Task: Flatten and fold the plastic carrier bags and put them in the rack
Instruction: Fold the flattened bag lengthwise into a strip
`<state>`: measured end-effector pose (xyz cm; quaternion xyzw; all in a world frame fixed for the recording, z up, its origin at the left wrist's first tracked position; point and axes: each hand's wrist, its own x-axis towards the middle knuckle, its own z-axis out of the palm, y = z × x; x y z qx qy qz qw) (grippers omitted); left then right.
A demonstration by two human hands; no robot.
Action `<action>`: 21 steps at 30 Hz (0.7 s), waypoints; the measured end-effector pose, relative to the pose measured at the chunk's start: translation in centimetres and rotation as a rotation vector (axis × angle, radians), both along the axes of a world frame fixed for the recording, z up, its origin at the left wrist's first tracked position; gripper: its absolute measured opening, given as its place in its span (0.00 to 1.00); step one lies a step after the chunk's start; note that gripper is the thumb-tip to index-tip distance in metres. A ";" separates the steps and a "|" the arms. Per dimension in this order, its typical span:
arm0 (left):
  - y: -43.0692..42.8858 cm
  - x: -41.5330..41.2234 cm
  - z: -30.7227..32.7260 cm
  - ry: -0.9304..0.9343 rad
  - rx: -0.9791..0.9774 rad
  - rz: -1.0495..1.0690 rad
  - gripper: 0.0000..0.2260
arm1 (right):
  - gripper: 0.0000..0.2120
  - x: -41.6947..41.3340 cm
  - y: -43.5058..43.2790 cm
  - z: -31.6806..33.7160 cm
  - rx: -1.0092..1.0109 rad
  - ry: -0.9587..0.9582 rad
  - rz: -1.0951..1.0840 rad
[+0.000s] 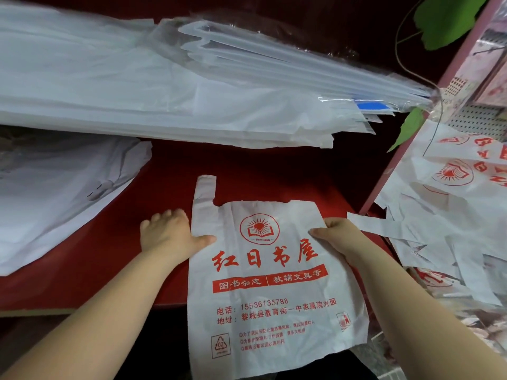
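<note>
Bag (269, 283), white with red print and a book-and-sun logo, lies print-up on the red bench (96, 270), its lower part hanging over the near edge toward the camera. Its left handle (204, 187) lies flat, pointing away. Left hand (167, 231) is palm-down on the bench just beside the bag's left edge, fingers straight and slightly spread, thumb stretched out and pressing onto the bag's edge. Right hand (337, 234) grips the bag's right edge near the top, fingers curled under the plastic with the thumb on top, pinching it. A white strip (370, 223) lies just past the right hand (cannot tell if it is this bag's other handle or part of the heap). At right, a loose pile (452, 229) of the same printed bags, crumpled, handles sticking out, sits beside a pink post (411, 133). At left on the bench, flat white sheets (55, 193), apart from the bag. Farther back, a big stack (164, 91) of translucent plastic spans the width, its front edge overhanging the bench. Top right corner, a green leaf (450, 20) on a thin stem.
</note>
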<state>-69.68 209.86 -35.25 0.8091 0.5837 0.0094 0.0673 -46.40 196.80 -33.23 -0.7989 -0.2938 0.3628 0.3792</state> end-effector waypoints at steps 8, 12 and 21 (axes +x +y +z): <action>-2.1 -0.3 0.4 -0.039 -0.066 -0.071 0.16 | 0.07 -0.2 -0.7 -0.5 0.086 -0.015 0.009; -1.7 -0.3 0.7 -0.212 -0.204 -0.072 0.11 | 0.07 -0.6 -1.4 -0.4 0.077 -0.028 0.006; -2.5 -1.7 0.9 -1.026 -0.650 0.155 0.07 | 0.08 -0.8 -3.5 -0.3 0.121 0.018 0.014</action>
